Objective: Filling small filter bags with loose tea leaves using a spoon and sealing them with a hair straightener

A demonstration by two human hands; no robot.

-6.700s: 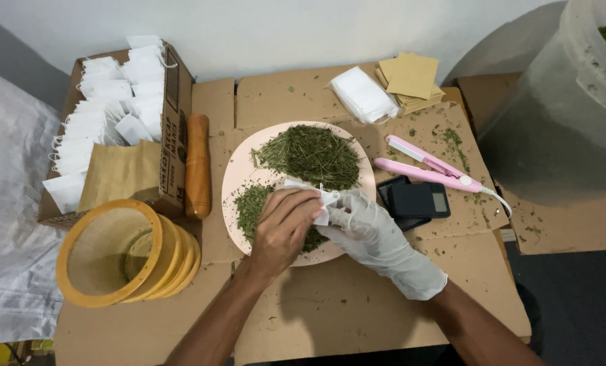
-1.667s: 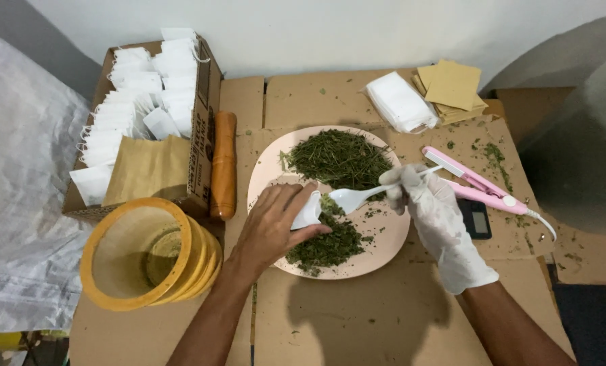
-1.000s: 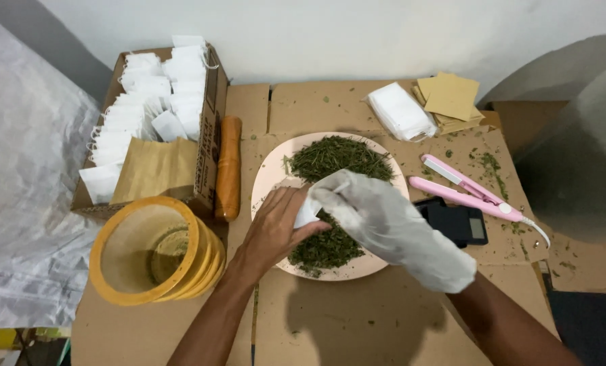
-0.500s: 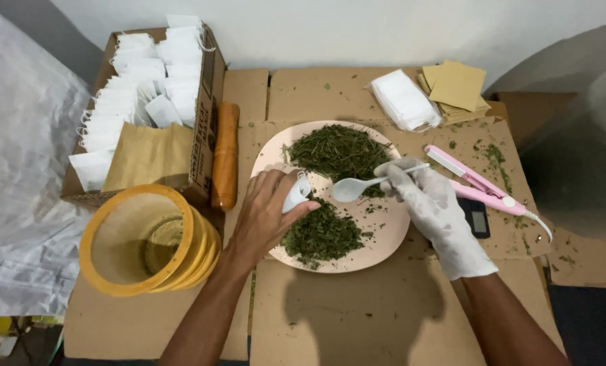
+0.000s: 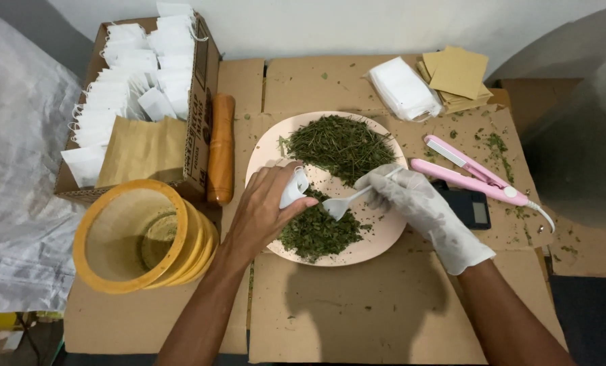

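We see left hand (image 5: 265, 213) pinching a small white bag (image 5: 293, 188) over the plate (image 5: 377, 245); gloved right hand (image 5: 421, 203) grips a white spoon (image 5: 347, 202) above the plate's near herb pile (image 5: 315, 232).

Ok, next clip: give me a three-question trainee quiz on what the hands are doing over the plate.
1. True or false: the right hand wears a white glove and the left hand is bare.
2. What does the left hand hold over the pink plate? A) small white filter bag B) pink sealing tool C) wooden roller
3. Fill in: the right hand holds a white plastic ____ over the dried green herbs.

Key
1. True.
2. A, the small white filter bag, pinched at the plate's left side.
3. Spoon: the white plastic spoon has its bowl close beside the bag.
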